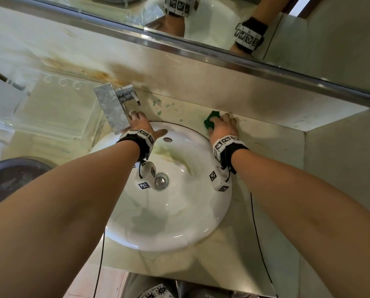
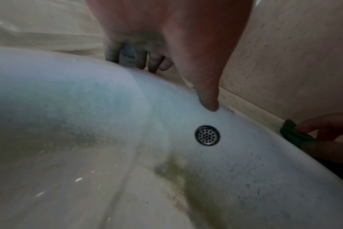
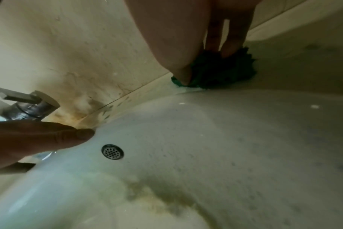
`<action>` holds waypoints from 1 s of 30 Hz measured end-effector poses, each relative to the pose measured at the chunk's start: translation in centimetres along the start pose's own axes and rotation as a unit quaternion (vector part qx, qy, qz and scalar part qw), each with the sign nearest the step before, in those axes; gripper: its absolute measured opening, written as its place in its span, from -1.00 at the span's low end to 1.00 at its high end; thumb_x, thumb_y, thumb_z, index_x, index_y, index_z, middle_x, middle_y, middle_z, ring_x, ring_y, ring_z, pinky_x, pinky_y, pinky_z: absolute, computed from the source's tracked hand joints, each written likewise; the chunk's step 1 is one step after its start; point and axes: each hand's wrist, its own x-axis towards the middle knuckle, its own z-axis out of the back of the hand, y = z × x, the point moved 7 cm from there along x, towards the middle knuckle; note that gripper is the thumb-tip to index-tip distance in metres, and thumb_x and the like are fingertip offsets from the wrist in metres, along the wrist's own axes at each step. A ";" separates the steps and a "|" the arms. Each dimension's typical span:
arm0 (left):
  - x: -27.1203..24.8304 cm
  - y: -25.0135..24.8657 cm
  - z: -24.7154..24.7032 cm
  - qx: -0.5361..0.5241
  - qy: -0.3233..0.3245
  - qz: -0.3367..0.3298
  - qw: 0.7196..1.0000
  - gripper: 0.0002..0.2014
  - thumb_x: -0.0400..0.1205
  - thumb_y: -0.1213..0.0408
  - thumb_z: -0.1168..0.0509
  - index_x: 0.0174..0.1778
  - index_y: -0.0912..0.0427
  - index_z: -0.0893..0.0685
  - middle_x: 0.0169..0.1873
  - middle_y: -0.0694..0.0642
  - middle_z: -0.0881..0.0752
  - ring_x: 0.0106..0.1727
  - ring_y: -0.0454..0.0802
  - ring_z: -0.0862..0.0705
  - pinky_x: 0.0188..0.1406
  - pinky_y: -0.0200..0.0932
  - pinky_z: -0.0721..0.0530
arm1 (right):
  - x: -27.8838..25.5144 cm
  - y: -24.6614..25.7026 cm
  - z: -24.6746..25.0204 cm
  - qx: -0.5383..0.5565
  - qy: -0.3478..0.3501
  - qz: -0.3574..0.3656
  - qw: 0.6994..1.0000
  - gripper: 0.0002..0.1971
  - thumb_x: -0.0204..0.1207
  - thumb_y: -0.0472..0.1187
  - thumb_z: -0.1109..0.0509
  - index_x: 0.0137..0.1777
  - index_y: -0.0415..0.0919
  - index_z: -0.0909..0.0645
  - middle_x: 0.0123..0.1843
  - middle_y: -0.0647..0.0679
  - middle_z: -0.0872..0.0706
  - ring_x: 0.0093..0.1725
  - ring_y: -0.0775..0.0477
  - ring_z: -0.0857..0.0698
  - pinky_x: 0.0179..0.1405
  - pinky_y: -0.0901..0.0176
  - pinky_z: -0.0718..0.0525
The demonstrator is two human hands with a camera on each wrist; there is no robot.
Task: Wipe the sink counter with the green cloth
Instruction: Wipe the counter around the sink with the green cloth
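The green cloth (image 1: 209, 121) (image 3: 225, 69) lies bunched on the pale stone counter (image 1: 265, 145), behind the right side of the white sink (image 1: 203, 231) and close to the back wall. My right hand (image 1: 222, 125) (image 3: 178, 40) grips the cloth (image 2: 290, 134) from above, thumb and fingers curled onto it, and presses it to the counter. My left hand (image 1: 140, 123) (image 2: 166, 38) rests on the sink's back rim beside the faucet (image 1: 115, 108). Its fingers reach down to the counter and its thumb lies on the basin. It holds nothing.
Green smears (image 1: 158, 104) mark the counter between my hands. A brown stain (image 1: 98, 74) spreads on the back wall above the faucet. A mirror (image 1: 265, 22) hangs above. A side wall (image 1: 341, 168) bounds the counter's right end. A clear tray (image 1: 61, 108) sits at the left.
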 end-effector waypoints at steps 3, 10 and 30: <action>0.3 -0.1 0.0 0.009 -0.003 -0.010 1.000 0.08 0.46 -0.34 -0.37 0.64 0.37 -0.12 0.60 0.31 -0.20 0.63 0.26 -0.15 0.60 0.13 -0.17 | 0.3 0.6 -0.9 0.027 0.023 -0.017 0.999 -0.57 0.57 -0.23 -0.28 0.45 -0.09 -0.49 0.42 -0.19 -0.40 0.37 -0.34 -0.38 0.34 -0.03 -0.52; 0.5 -0.1 0.4 0.019 0.003 -0.012 1.000 0.09 0.46 -0.32 -0.39 0.65 0.38 -0.12 0.61 0.32 -0.23 0.63 0.25 -0.19 0.58 0.02 -0.19 | 2.3 4.0 -0.4 0.110 0.034 0.028 0.993 -0.54 0.62 -0.24 -0.26 0.52 -0.12 -0.47 0.54 -0.13 -0.39 0.46 -0.20 -0.45 0.50 0.18 -0.37; 0.4 -0.7 0.8 0.102 0.039 -0.005 0.994 0.02 0.49 -0.42 -0.24 0.58 0.39 -0.27 0.56 0.34 -0.30 0.60 0.30 -0.24 0.56 0.06 -0.23 | 4.1 8.3 -0.8 0.072 0.086 0.168 0.979 -0.63 0.55 -0.23 -0.39 0.35 0.03 -0.64 0.29 0.00 -0.53 0.18 -0.05 -0.57 0.20 0.28 -0.49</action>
